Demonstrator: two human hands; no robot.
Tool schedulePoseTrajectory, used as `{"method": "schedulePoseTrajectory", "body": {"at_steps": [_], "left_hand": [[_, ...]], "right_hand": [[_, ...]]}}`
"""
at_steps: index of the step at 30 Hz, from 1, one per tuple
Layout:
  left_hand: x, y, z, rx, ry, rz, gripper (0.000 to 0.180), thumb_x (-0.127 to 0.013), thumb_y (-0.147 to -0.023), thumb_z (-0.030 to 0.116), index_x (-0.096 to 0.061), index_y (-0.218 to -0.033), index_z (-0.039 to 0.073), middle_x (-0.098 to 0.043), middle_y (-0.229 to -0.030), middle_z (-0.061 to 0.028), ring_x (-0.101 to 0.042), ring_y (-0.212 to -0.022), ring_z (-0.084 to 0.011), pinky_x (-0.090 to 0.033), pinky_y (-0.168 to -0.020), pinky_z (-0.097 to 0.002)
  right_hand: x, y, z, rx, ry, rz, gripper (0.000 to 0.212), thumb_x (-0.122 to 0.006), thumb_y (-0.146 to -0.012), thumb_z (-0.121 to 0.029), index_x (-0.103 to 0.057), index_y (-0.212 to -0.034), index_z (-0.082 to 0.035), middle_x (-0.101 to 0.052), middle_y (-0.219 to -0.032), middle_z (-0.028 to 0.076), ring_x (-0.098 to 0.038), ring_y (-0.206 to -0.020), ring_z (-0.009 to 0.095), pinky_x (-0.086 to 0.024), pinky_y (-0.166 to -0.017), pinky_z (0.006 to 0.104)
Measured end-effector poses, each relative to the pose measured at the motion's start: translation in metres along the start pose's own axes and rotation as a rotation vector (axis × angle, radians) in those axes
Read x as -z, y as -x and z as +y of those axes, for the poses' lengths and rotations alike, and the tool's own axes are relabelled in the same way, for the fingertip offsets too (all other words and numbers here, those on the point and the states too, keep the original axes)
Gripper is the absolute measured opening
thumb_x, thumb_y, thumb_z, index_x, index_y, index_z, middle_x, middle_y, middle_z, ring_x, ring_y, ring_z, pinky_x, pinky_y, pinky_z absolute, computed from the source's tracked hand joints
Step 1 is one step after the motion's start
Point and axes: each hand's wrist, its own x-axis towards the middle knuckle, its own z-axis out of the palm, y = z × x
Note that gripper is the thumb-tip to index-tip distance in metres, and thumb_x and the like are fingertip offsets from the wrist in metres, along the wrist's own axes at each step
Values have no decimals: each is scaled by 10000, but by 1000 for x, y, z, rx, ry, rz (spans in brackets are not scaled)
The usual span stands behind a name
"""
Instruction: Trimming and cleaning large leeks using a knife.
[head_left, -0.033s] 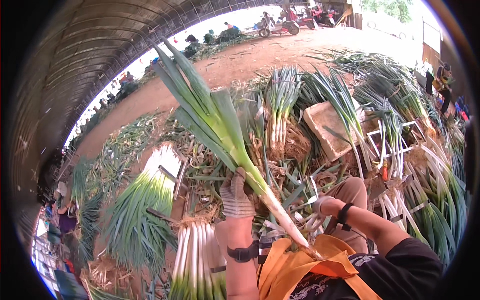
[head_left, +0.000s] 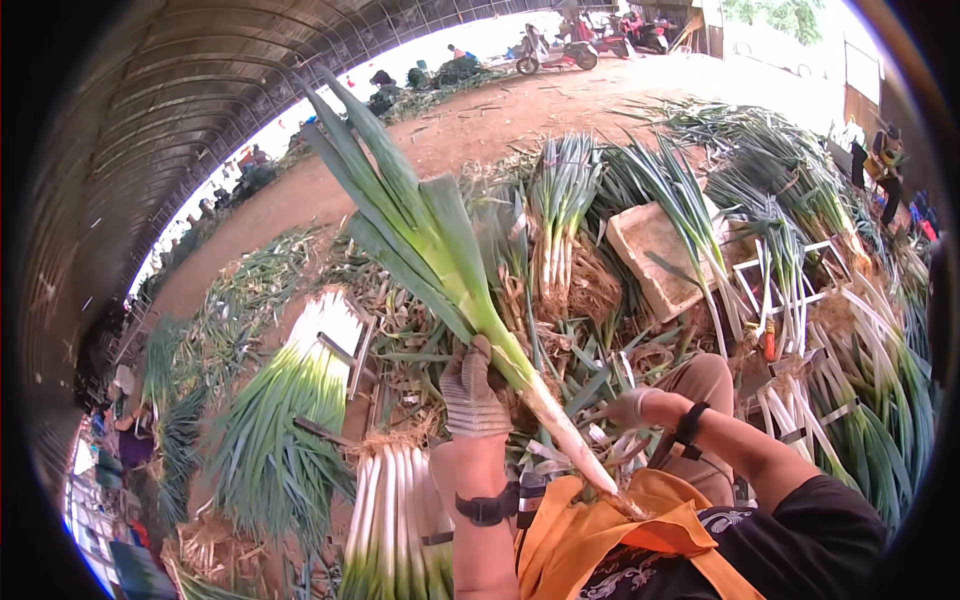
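Our left hand, in a striped grey glove, is closed on the pale green stalk of one big leek, its fingers curled in against the left side. That leek slants across in front of us, root end against our orange apron, green leaves spreading up and away to the left. Our right hand, gloved too, is beside our bent knee, apart from the stalk; we cannot tell how far it is open or whether it has hold of anything. Near our left forearm lies a row of white-stemmed leeks, and past it a larger bundle fans out. Farther off we see an upright bundle, a tilted shallow crate, and, beyond the brown ground, parked scooters.
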Motion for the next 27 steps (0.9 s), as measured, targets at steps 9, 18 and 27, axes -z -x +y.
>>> {"method": "schedulePoseTrajectory", "body": {"at_steps": [9,18,27], "left_hand": [[36,38,-50,271,-49,-60,245,-582,-853,241,-565,-999,45,-612,-830,-78,-583,-734,-158,-466,-639,-252],[29,4,6,180,170,115,369,-607,-839,318,-494,-1120,107,-605,-835,-40,-588,-704,-187,-510,-658,-339],[56,2,7,-7,-11,152,224,-561,-858,115,-525,-1079,99,-433,-598,11,-432,-475,-120,-408,-462,-293]], "right_hand": [[72,99,-168,484,-1506,-6,358,-631,-796,-201,-558,-1059,31,-605,-816,74,-594,-674,133,-500,-600,247],[56,57,-155,328,-490,842,326,-715,-704,-156,-592,-979,-32,-623,-800,77,-562,-741,117,-470,-674,279],[50,3,-137,359,-593,695,256,-516,-873,-254,-624,-966,-41,-659,-800,17,-625,-692,162,-507,-659,285]]}}
